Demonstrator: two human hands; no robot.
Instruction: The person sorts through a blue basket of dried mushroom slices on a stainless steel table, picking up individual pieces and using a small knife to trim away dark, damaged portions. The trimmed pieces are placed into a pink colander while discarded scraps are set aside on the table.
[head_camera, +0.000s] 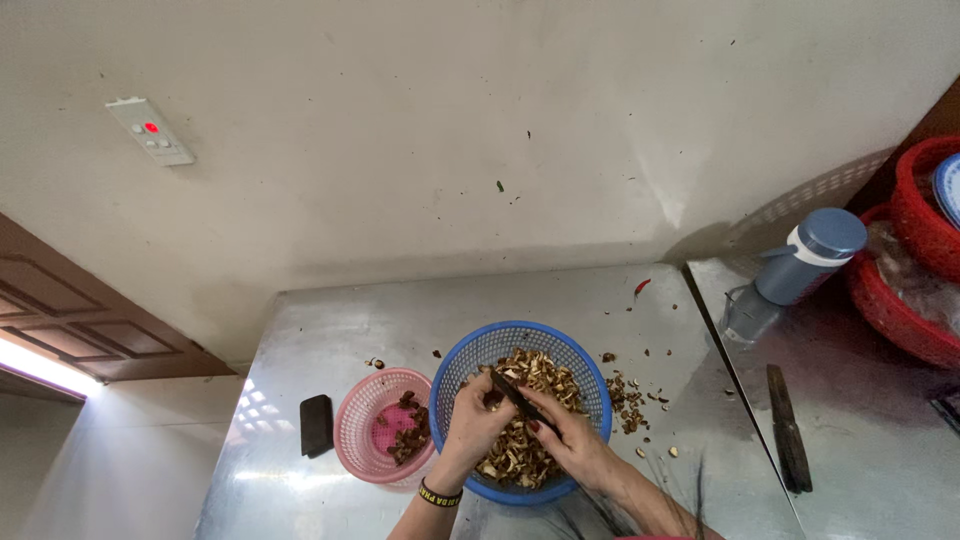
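A blue plastic basket (470, 352) full of pale brown cut pieces stands on a steel table (330, 330). Both my hands are over it. My left hand (475, 420) pinches a small brown piece above the heap. My right hand (570, 440) grips a dark-bladed knife (518, 395) whose blade points up-left toward the left hand's fingers. A small pink basket (362, 425) with darker brown scraps sits just left of the blue one.
A black phone-like slab (317, 425) lies left of the pink basket. Crumbs (630, 392) scatter right of the blue basket. On the adjoining table are a large knife (788, 430), a blue-grey flask (800, 265) and red baskets (905, 315). A wall stands behind.
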